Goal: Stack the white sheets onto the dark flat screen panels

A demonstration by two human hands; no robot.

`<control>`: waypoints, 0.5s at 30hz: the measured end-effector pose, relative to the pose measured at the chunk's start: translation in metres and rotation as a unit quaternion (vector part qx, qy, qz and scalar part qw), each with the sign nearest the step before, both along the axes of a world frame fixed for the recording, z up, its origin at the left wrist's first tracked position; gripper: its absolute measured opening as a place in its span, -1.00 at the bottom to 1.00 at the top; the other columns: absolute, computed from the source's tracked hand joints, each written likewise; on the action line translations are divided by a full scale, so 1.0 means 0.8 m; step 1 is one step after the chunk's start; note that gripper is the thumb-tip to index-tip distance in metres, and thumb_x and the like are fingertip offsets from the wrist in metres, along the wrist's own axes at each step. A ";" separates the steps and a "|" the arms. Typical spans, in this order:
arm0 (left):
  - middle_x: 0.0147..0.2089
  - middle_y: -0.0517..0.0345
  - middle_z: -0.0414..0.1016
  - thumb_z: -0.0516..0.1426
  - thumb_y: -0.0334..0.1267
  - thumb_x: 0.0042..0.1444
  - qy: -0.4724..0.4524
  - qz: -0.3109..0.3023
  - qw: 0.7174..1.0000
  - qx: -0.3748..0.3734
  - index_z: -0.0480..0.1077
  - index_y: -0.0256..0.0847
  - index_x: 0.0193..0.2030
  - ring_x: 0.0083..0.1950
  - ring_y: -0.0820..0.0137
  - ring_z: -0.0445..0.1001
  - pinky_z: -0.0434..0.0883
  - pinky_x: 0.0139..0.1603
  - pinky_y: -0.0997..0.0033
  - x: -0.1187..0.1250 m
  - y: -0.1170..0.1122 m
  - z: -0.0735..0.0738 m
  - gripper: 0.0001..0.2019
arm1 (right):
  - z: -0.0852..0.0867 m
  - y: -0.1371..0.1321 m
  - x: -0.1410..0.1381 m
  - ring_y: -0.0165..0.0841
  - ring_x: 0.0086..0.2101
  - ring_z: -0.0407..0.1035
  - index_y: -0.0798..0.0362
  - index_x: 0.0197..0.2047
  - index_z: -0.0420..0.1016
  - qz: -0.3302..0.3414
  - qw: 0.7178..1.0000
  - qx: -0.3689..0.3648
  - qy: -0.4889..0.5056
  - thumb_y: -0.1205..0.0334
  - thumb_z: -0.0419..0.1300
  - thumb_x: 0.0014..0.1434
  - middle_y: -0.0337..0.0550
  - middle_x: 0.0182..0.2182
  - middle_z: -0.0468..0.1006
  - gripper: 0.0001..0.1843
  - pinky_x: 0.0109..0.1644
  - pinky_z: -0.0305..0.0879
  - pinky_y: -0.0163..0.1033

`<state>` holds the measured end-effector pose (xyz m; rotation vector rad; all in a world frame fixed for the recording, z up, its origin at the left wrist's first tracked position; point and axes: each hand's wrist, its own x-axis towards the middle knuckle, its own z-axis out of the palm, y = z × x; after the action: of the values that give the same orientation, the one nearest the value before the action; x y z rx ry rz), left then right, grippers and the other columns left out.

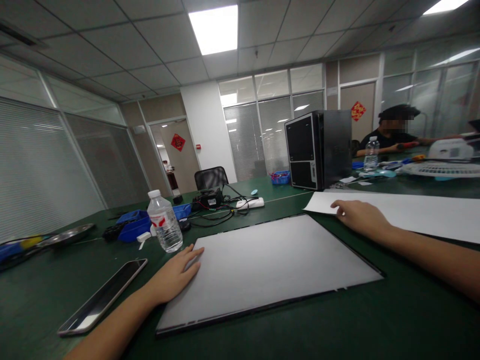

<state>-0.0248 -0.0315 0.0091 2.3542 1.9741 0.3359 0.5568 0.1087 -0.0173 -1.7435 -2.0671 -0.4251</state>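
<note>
A large flat grey panel (270,262) with a thin dark rim lies on the green table (375,320) in front of me. My left hand (174,275) rests flat on the panel's near left edge, fingers stretched out. My right hand (358,216) lies at the panel's far right corner, fingers curled down onto the edge of a big white sheet (420,212) that lies beside the panel. Neither hand lifts anything.
A phone (103,296) lies left of my left arm, a water bottle (164,221) behind it. Blue trays (135,225), cables and a power strip (250,203) sit farther back. A black computer case (317,149) stands mid-table. Another person (393,132) sits at the far right.
</note>
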 end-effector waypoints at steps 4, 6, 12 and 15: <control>0.52 -0.14 0.11 -0.04 0.12 0.32 0.005 0.000 1.000 -0.006 0.26 -0.21 0.44 0.52 0.02 0.11 0.05 0.50 -0.09 0.000 0.000 0.000 -0.34 | 0.013 -0.015 -0.015 -0.07 -0.19 0.47 0.01 0.13 0.48 0.018 1.000 0.019 0.011 0.06 -0.01 0.26 -0.02 -0.09 0.60 -0.53 -0.22 0.33 -0.03; 0.53 -0.15 0.09 -0.06 0.12 0.33 0.010 -0.001 1.000 -0.011 0.23 -0.22 0.45 0.52 0.02 0.09 0.04 0.50 -0.08 0.000 0.000 0.000 -0.33 | 0.020 -0.026 -0.027 -0.09 -0.22 0.47 0.02 0.18 0.44 0.039 0.998 0.040 0.016 0.03 -0.04 0.29 -0.02 -0.10 0.59 -0.50 -0.24 0.33 -0.05; 0.52 -0.12 0.12 -0.06 0.15 0.32 0.004 0.000 1.000 -0.008 0.26 -0.19 0.44 0.52 0.00 0.10 0.04 0.50 -0.07 -0.001 0.000 -0.001 -0.32 | 0.031 -0.070 -0.080 -0.20 -0.26 0.47 -0.03 0.08 0.49 0.184 0.980 0.078 -0.010 0.06 -0.03 0.34 -0.09 -0.14 0.59 -0.60 -0.23 0.29 -0.12; 0.52 -0.08 0.13 -0.04 0.15 0.32 -0.001 0.004 1.000 -0.004 0.27 -0.16 0.43 0.51 -0.01 0.12 0.06 0.50 -0.07 0.000 -0.001 0.000 -0.34 | 0.035 -0.092 -0.108 -0.23 -0.26 0.45 -0.03 -0.04 0.55 0.251 0.965 0.064 -0.035 0.11 0.00 0.35 -0.10 -0.18 0.58 -0.68 -0.24 0.25 -0.16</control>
<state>-0.0245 -0.0319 0.0094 2.3419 1.9801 0.3304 0.4704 0.0351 0.0104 -1.0867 -2.3680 -0.4532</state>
